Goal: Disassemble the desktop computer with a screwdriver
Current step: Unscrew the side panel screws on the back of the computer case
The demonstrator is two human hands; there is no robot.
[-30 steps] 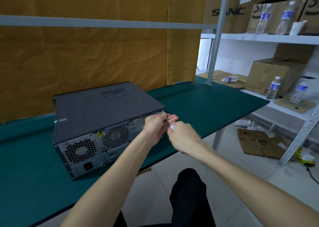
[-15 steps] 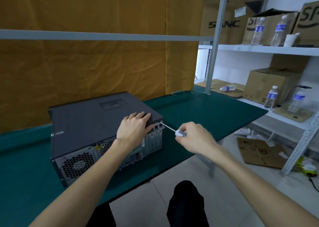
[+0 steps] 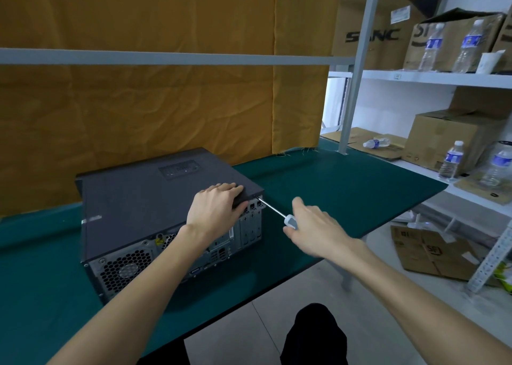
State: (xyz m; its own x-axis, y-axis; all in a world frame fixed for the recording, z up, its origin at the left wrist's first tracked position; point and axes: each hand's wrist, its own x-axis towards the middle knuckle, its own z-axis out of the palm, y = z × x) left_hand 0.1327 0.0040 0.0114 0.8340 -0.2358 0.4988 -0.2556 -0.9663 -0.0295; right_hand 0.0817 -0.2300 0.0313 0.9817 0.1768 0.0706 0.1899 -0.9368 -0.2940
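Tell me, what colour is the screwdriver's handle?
White and grey; the screwdriver handle shows in the head view.

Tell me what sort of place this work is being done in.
Probably a storeroom or warehouse corner used as a workbench. Metal shelving holds cardboard boxes and water bottles, and a desktop computer sits on a green-covered table against a hung orange cloth.

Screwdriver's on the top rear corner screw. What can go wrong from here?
1. The right hand holds the screwdriver only by its handle end, with the shaft at a slant to the computer case: the tip may slip off.
2. A freed screw could drop past the table edge.
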